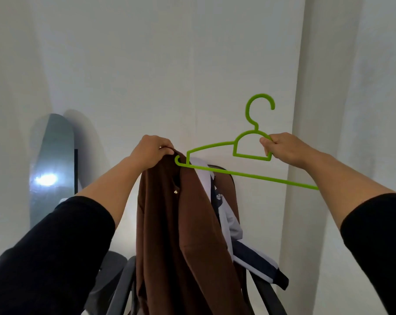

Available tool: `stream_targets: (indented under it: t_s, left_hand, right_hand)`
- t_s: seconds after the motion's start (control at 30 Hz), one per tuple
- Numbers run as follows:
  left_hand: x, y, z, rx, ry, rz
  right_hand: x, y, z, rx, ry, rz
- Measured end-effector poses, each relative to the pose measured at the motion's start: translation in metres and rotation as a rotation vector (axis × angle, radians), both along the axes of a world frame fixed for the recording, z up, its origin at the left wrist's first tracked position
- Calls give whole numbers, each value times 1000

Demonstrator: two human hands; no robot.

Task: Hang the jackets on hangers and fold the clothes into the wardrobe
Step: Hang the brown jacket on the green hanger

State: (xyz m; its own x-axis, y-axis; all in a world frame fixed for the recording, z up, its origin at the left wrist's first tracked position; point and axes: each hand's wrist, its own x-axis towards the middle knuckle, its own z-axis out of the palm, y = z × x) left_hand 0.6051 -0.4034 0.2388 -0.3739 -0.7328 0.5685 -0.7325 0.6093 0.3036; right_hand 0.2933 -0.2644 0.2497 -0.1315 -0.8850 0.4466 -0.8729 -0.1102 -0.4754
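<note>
Head view: both arms, in black sleeves pushed up the forearms, reach forward and upward before a pale wall. The left hand (151,150) is closed, its fingers curled over the top edge of a brown jacket (181,235), which it holds up so that the cloth hangs straight down in long folds; a small gold-coloured button shows near the jacket's upper front. The right hand (283,148) is closed around a green hanger (242,155), its fingers wrapped round the right side of the small inner loop just under the neck. The hanger is tilted, hook uppermost and its long lower bar sloping down to the right, where its far end passes behind the right forearm. The hanger's left tip lies at the jacket's top edge, just beside the left hand; whether it sits inside the garment cannot be told. Behind the jacket, a white and navy garment (228,223) with a small emblem is draped over the back of a dark chair (267,294). At left, a rounded mirror (51,160) leans against the wall and reflects a bright light.
</note>
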Motion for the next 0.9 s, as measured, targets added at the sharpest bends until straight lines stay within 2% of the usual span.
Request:
stream_targets:
  t_s: [0.3,0.5,0.73,0.9]
  left_hand:
    - [-18,5,-5,-13,-4,-58]
    - [-33,12,-4,-15,115,-63]
    - [-64,29,9,101,82,-290]
    - [-86,37,8,174,249,-392]
  right_hand:
    - [10,-5,-4,-28,43,-6]
    - [23,-12,-14,30,89,42]
    - [35,-19,-19,62,108,131]
    - [47,-25,-24,78,63,148]
